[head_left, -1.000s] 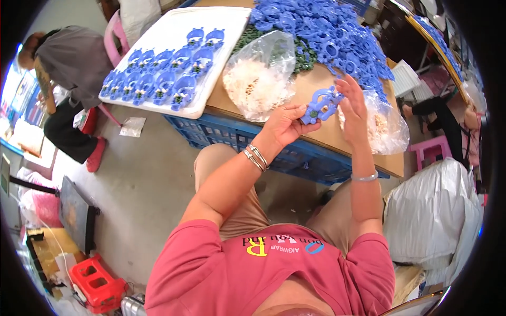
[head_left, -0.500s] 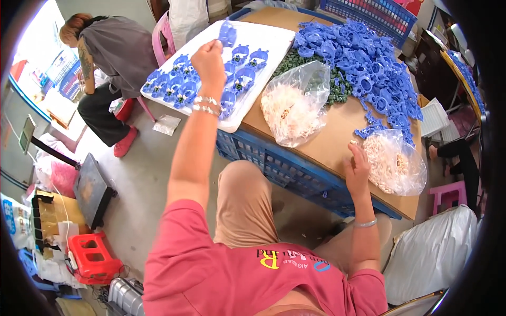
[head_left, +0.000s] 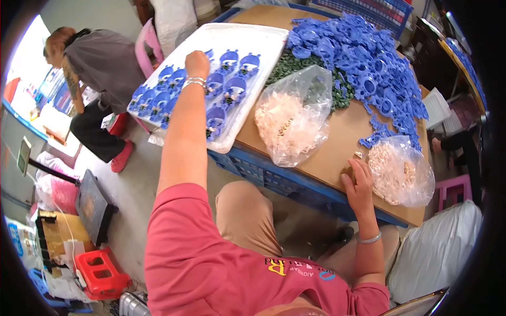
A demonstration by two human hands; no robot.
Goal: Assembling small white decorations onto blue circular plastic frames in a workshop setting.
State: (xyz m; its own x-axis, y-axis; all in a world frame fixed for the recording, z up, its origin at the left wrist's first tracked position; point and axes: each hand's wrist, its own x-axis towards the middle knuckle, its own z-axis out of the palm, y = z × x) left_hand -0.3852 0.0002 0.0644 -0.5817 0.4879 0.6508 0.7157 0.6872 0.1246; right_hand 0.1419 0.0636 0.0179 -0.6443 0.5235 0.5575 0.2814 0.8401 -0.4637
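Note:
My left hand (head_left: 197,64) is a closed fist low over a white foam tray (head_left: 253,39). A blue edge shows beside its knuckles, a blue plastic part (head_left: 209,54) mostly hidden by the fingers. Around it on the tray stand rows of similar blue cup-like parts (head_left: 234,90) with small dark green and pale bits on them. My right hand (head_left: 359,185) rests at the table's near edge, thumb and fingers apart. By its fingertips lies a small whitish piece (head_left: 358,154), and beside it a clear bag of pale small pieces (head_left: 390,171).
A second clear bag of pale pieces (head_left: 284,124) sits mid-table. Behind it lie dark green pieces (head_left: 340,92) and a big heap of blue plastic parts (head_left: 363,63). Blue crates (head_left: 274,176) support the brown tabletop (head_left: 340,134). Another person (head_left: 100,68) sits at the left.
My left hand has come down and slightly left onto the tray with the blue plastic part, which was raised above it. My right hand stays beside the bag. The whole view has shifted a little.

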